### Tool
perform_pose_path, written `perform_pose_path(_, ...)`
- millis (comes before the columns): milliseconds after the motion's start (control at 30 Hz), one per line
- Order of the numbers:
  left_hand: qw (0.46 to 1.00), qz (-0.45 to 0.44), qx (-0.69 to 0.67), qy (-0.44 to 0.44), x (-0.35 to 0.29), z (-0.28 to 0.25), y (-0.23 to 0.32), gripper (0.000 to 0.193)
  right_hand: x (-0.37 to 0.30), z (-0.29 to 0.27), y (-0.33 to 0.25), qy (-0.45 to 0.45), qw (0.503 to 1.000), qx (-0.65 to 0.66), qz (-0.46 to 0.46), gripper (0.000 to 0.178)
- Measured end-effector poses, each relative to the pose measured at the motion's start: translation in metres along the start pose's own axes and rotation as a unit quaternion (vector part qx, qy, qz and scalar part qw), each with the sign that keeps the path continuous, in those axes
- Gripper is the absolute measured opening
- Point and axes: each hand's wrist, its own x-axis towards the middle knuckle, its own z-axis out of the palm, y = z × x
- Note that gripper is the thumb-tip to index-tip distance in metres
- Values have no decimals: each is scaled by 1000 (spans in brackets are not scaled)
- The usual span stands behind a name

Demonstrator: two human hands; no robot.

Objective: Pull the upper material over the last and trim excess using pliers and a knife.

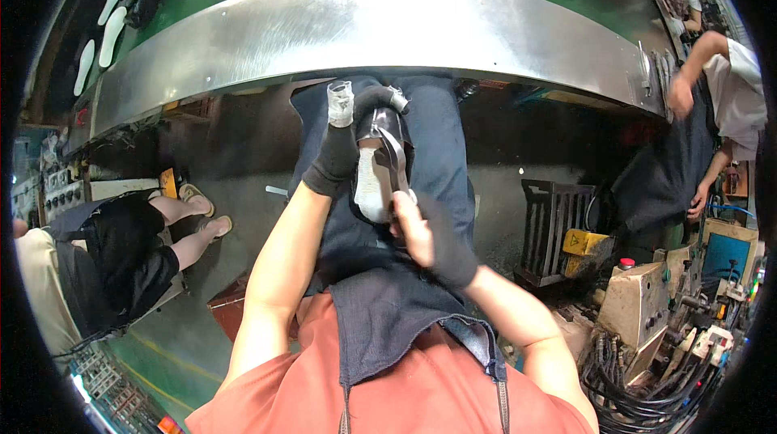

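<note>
- Fingers first: the gloved left hand point(340, 151) curls over the toe end of a black shoe point(374, 187), one taped digit sticking up!
- There's the shoe, above the lap point(441, 143), between both hands, pale surface showing!
- The gloved right hand point(433, 236) bends its fingers around a narrow tool point(396, 160), held over the shoe!
- Farther right, a dark slatted rack point(558, 228), then a red-buttoned box point(634, 300)!

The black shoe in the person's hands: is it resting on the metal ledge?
No, the left hand holds the black shoe over the lap, apart from the metal ledge.
</note>
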Motion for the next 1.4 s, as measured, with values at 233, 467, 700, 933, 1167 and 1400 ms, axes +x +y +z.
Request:
perform_pose_path(233, 989, 95, 105, -50, -34, -6, 13, 90, -15, 4, 29, -45, 972, -148, -177, 12)
perform_pose_path(467, 993, 52, 103, -24, -46, 18, 29, 111, -13, -46, -18, -225, 957, -160, -87, 20)
perform_pose_path(700, 995, 91, 51, 4, -71, 17, 23, 88, -15, 8, 60, -150, 970, -125, -145, 24)
perform_pose_path(933, 993, -26, 115, 28, -136, 35, 43, 122, -49, -24, 64, -249, 851, -355, -296, 49)
perform_pose_path(1167, 993, -75, 89, 30, -136, 44, 52, 109, -51, -40, 57, -255, 839, -364, -313, 53)
perform_pose_path(1400, 984, -160, -69, 48, -133, 21, -1, 106, -51, -38, 48, -208, 839, -386, -321, 51)
